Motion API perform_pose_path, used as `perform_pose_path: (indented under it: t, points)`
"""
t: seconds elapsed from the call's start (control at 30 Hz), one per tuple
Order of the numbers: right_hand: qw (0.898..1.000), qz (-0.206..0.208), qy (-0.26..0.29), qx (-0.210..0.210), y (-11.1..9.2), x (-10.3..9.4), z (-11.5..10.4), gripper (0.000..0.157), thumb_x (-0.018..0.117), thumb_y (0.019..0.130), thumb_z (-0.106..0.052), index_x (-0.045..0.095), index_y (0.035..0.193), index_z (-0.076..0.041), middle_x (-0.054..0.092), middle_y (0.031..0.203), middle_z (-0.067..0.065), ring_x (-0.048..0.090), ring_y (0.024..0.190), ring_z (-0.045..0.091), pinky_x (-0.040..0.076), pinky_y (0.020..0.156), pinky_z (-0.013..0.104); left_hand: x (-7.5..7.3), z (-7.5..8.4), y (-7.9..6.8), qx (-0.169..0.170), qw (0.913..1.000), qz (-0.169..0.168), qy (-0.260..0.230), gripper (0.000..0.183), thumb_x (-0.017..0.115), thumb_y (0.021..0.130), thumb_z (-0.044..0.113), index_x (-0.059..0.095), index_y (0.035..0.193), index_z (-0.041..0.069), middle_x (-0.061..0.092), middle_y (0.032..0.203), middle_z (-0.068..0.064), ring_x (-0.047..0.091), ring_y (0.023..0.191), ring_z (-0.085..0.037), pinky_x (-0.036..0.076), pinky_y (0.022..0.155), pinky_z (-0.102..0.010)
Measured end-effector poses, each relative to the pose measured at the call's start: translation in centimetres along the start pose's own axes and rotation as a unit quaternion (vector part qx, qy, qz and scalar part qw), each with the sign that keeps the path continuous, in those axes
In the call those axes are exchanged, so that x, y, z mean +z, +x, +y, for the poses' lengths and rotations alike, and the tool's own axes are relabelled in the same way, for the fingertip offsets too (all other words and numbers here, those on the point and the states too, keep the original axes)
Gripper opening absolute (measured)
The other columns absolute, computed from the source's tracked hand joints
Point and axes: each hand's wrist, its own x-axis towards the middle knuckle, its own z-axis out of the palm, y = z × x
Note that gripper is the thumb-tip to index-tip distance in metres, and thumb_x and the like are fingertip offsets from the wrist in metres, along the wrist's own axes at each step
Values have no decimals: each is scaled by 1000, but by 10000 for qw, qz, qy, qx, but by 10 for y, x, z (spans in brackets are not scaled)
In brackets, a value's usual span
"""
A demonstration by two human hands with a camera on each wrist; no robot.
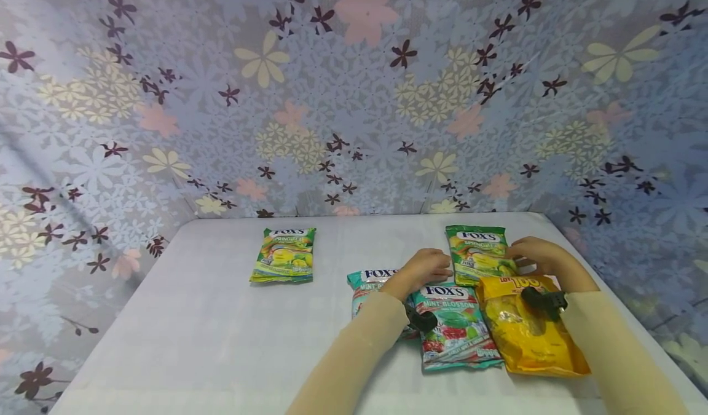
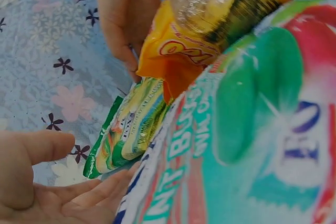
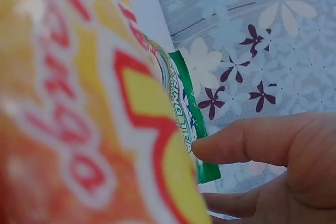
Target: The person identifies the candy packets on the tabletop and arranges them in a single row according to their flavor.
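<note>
A green-and-yellow Fox's Spring Tea candy bag (image 1: 475,255) lies at the back right of the table. My left hand (image 1: 421,272) is beside its left edge, thumb and fingers spread apart in the left wrist view. On the other side, my right hand (image 1: 544,259) has its fingertips right at the bag's edge; the right wrist view shows the thumb (image 3: 226,142) extended there. Under my left wrist lie two teal Fox's Mint Blossom bags, one in front (image 1: 456,335) and one partly hidden by the arm (image 1: 362,289). Below my right wrist lies a yellow mango candy bag (image 1: 531,344).
Another green-and-yellow Spring Tea bag (image 1: 284,258) lies apart, at the back left of the white table (image 1: 210,335). A flower-patterned cloth (image 1: 332,95) rises behind the table and along its sides.
</note>
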Motion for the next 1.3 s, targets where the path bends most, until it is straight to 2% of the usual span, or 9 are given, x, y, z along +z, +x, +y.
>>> perform_pose_path:
  t: [0.27, 0.47, 0.7, 0.8, 0.93, 1.07, 1.13, 1.2, 1.3]
  points:
    - [9989, -109, 398, 233, 6, -4, 2, 61, 52, 92, -16, 27, 137, 16, 36, 129, 34, 39, 120, 48, 49, 87, 47, 0, 1, 2, -158, 9986, 23, -495, 49, 53, 98, 8, 36, 140, -12, 52, 128, -27, 56, 115, -41, 50, 92, -42]
    - [9988, -294, 396, 66, 11, -2, 3, 76, 48, 94, -15, 3, 144, 20, 24, 138, 40, 33, 125, 53, 46, 92, 49, 1, 1, 1, -235, 9978, 91, -614, 49, 52, 98, 7, 37, 141, -12, 55, 124, -26, 57, 113, -40, 50, 91, -41]
    - [9979, -396, 469, -193, 13, 1, 1, 80, 49, 94, -11, -6, 145, 16, 12, 144, 42, 22, 132, 55, 42, 96, 53, 3, 1, 2, -345, 9950, 347, -869, 48, 55, 96, 6, 40, 139, -11, 57, 115, -23, 59, 108, -39, 50, 91, -42]
    - [9975, -360, 458, -391, 13, 1, -1, 82, 50, 93, -8, -8, 147, 12, 6, 146, 43, 14, 134, 58, 36, 100, 58, 4, -1, 2, -241, 9949, 506, -838, 48, 57, 95, 8, 43, 137, -10, 57, 112, -21, 60, 104, -37, 51, 90, -42]
    - [9968, -317, 453, -578, 12, 2, -7, 83, 52, 93, -8, -6, 149, 9, 7, 146, 43, 14, 134, 58, 36, 100, 59, 7, -3, 1, -24, 9942, 880, -612, 45, 59, 94, 12, 50, 135, -5, 60, 108, -15, 62, 98, -31, 52, 87, -41]
    - [9952, -343, 586, -698, 11, 5, -15, 83, 52, 93, -7, -7, 150, 6, 3, 148, 41, 16, 135, 55, 41, 96, 55, 10, -1, -1, 68, 9914, 1233, -435, 41, 58, 94, 13, 55, 131, -3, 64, 103, -13, 63, 96, -28, 52, 86, -41]
    - [9944, -329, 632, -777, 10, 7, -19, 83, 51, 94, -7, -7, 151, 4, 10, 146, 40, 26, 131, 52, 45, 92, 50, 11, 0, -1, 98, 9896, 1389, -369, 39, 58, 94, 13, 56, 131, -2, 65, 99, -11, 63, 92, -25, 53, 84, -40]
    - [9932, -311, 689, -884, 8, 9, -24, 81, 52, 94, -6, -4, 152, 3, 25, 137, 36, 40, 117, 43, 46, 84, 44, 11, 1, -3, 170, 9882, 1503, -257, 39, 57, 95, 13, 56, 132, 1, 64, 94, -7, 62, 85, -20, 53, 80, -37]
    - [9917, -264, 708, -1044, 5, 12, -31, 79, 51, 94, -6, -2, 153, 1, 40, 113, 22, 45, 92, 28, 43, 73, 39, 9, 1, -4, 307, 9862, 1614, -213, 40, 58, 94, 14, 56, 133, 5, 59, 85, -4, 55, 74, -15, 49, 70, -32]
